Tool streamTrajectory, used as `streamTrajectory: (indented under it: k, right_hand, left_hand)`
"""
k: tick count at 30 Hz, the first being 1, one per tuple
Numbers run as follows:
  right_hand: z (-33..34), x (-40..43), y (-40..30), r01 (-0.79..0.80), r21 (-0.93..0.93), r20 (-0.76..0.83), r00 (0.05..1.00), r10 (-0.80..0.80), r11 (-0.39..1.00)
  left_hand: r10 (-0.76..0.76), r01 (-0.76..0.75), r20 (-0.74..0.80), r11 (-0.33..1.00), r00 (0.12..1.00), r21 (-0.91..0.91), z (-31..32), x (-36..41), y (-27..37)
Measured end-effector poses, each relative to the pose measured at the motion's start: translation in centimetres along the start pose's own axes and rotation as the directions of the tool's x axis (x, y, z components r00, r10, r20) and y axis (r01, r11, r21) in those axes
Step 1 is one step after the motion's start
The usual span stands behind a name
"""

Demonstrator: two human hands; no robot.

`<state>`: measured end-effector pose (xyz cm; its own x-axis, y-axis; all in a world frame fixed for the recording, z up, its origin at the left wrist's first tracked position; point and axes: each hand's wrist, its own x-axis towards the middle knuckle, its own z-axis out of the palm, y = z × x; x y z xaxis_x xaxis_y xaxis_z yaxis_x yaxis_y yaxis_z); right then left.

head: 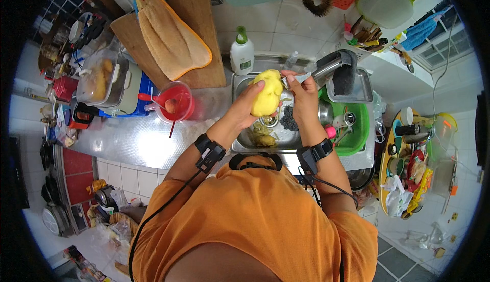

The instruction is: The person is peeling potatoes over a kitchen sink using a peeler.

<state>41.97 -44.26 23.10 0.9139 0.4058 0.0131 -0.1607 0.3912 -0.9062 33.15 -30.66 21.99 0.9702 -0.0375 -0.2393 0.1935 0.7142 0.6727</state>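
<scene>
My left hand (244, 108) grips a large yellow potato (266, 96), mostly bare of skin, above the stainless steel sink (239, 144). Close to the potato's right side, my right hand (307, 100) pinches a small, flat, silvery-white tool (300, 79); its exact kind is partly hidden by the fingers. In the basin below lie potato peelings (261, 129) and a yellowish lump (266, 141), perhaps another potato. A dark mesh scrubber (289, 120) rests beside the drain (270, 121).
A grey cloth (344, 77) drapes over the faucet (327, 70). Right of it sits a green basin (360, 140) with utensils. Behind the sink stands a pump bottle (242, 58). Leftward are a red-tinted pitcher (183, 90), a wooden cutting board (210, 71) and a towel (172, 41).
</scene>
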Motion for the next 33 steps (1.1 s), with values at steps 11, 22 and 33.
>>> streamTrajectory:
  k: [11, 22, 33]
  right_hand:
    - [1.2, -0.6, -0.4, 0.052, -0.281, 0.171, 0.985, -0.003, 0.958]
    - [-0.7, -0.3, 0.5, 0.059, 0.079, 0.091, 0.994, -0.066, 0.995]
    - [-0.2, -1.0, -0.5, 0.014, 0.196, 0.157, 0.987, -0.045, 0.98]
  left_hand:
    - [0.04, -0.036, -0.042, 0.996, 0.998, 0.085, -0.8, 0.7, -0.1]
    - [-0.095, 0.094, 0.01, 0.955, 0.995, -0.283, -1.5, 0.9, 0.4]
    - [-0.071, 0.107, 0.131, 0.949, 0.989, -0.296, -1.4, 1.1, 0.1]
